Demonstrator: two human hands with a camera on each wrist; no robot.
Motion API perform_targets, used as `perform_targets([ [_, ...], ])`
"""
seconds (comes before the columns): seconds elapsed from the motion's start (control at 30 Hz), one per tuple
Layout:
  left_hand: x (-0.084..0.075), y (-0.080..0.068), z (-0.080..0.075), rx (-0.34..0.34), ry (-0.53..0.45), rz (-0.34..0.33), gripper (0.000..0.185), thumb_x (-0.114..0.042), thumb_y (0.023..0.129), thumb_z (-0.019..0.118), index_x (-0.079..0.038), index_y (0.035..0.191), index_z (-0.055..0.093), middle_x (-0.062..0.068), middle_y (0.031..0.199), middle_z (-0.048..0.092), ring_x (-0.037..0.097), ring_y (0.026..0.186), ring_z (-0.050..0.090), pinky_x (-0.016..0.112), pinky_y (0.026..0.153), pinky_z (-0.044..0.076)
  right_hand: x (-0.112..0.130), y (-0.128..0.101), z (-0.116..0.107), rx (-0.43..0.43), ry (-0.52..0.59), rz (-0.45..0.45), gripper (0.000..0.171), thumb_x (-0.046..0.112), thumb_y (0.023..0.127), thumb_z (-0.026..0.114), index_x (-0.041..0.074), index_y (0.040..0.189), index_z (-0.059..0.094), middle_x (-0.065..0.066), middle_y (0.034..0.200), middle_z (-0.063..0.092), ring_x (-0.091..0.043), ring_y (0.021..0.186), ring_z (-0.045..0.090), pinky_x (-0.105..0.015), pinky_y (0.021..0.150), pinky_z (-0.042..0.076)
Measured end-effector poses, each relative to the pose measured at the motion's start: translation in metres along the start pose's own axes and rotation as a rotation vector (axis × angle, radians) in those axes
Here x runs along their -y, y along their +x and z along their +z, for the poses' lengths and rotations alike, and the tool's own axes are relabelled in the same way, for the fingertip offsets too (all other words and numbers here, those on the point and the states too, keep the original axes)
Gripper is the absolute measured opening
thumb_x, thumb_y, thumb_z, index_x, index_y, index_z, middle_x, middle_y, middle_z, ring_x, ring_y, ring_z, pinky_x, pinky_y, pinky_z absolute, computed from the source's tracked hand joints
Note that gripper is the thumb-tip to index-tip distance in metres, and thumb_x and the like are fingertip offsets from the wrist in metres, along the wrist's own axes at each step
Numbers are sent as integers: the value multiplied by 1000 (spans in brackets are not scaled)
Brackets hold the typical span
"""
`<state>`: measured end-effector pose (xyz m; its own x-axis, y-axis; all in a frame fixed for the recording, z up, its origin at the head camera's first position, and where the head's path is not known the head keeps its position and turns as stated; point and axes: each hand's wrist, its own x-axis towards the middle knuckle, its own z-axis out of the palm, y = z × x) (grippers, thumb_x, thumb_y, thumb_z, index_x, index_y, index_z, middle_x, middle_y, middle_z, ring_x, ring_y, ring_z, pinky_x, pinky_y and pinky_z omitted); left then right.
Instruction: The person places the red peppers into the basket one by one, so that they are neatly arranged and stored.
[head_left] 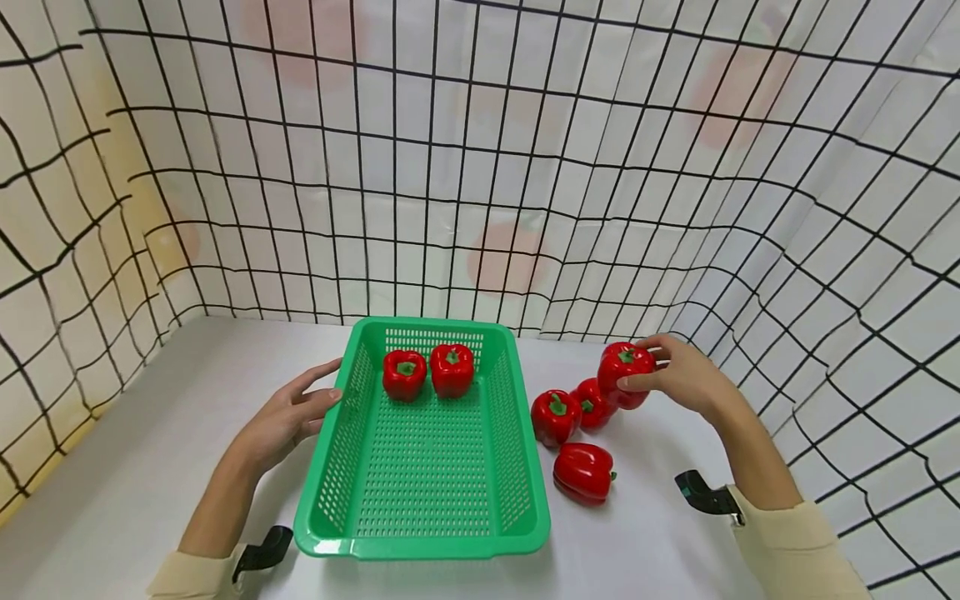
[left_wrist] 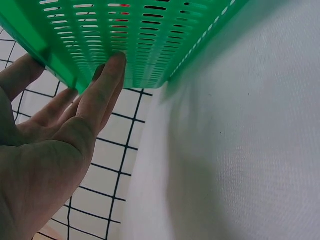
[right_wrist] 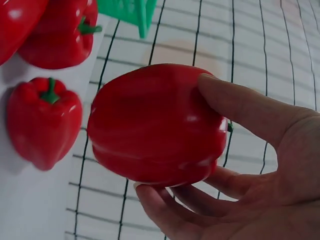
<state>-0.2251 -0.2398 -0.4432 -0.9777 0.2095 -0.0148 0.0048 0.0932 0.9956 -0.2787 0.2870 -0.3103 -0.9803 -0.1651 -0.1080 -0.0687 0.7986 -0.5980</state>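
Observation:
My right hand [head_left: 682, 377] grips a red bell pepper [head_left: 626, 375] between thumb and fingers, to the right of the basket. The right wrist view shows that bell pepper [right_wrist: 157, 125] lying sideways in the grasp, thumb on top and fingers below. At the left side of the green plastic basket [head_left: 420, 546] is my left hand [head_left: 288, 414], its fingers extended. In the left wrist view those fingers [left_wrist: 102, 92] reach up against the perforated outer wall [left_wrist: 135, 40]. Two red bell peppers, one on the left [head_left: 403, 375] and one on the right [head_left: 452, 371], sit inside at the far end.
On the white table [head_left: 645, 533], right of the basket, lie three more bell peppers: one by the rim [head_left: 556, 418], one partly behind the held pepper [head_left: 594, 406], and one on its side nearer me [head_left: 584, 473]. Black-gridded white walls [head_left: 450, 167] enclose the table's back and sides.

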Motion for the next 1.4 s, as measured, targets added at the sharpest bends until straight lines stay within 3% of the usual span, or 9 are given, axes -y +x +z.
perform_targets([
  [0.3,1,-2,1,-10,-18,-5,71,-32,103,60,-24,163,22,26,142,55,31,107,73,37,94,59,55,11,7,-10,-24,-93,84,32,84,80,15,155,39,-24,141,53,-44,128,51,-51,89,58],
  [0.47,2,-2,2,-11,-11,-15,72,-32,102,61,-24,163,22,24,144,55,30,108,73,39,96,58,80,15,18,-9,14,-147,78,26,84,80,17,153,43,-21,140,55,-43,128,52,-49,89,59],
  [0.93,0,-2,1,-15,-5,-24,72,-34,102,61,-25,162,24,25,142,54,32,107,73,39,93,59,143,28,64,100,51,-264,74,22,78,85,24,143,51,-12,137,58,-35,126,55,-44,88,61],
  [1.4,-3,-2,-1,-4,6,-8,73,-33,102,61,-22,163,22,28,143,52,31,107,73,39,93,59,190,35,123,203,70,-322,66,25,79,85,27,138,56,-7,133,61,-26,118,59,-36,84,60],
])
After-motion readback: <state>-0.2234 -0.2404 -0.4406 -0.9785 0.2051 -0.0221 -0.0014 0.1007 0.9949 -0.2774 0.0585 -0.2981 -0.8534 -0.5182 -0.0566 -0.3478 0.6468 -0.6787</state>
